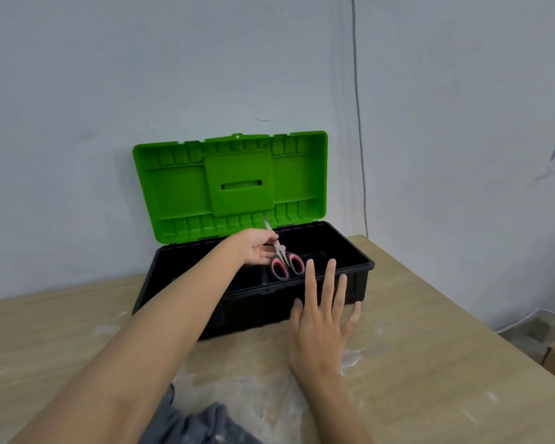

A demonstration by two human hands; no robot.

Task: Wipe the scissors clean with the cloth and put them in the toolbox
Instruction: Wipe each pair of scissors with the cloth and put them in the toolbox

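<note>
Landmark: black plastic toolbox [362, 270] with its green ribbed lid [231, 184] standing open, on the pale wood-grain bench [446, 363].

Nearest the camera, well in front of the toolbox: crumpled grey cloth [202, 421], lying on the bench amid white dusty smears.

Just in front of the toolbox, right of centre: right hand [321, 328], fingers straight and spread, holding nothing, fingertips overlapping the front wall in this view.

Over the toolbox's open cavity: left hand [253, 249], its grip pinched on the blades of the pink-and-grey-handled steel scissors [281, 254]. Handles hang down toward the interior; blade tips point up toward the lid.

Risk, judged: bare blades in a fingertip pinch could slip, nicking the fingers. Released from this height, the scissors might bounce or land astride a divider.
</note>
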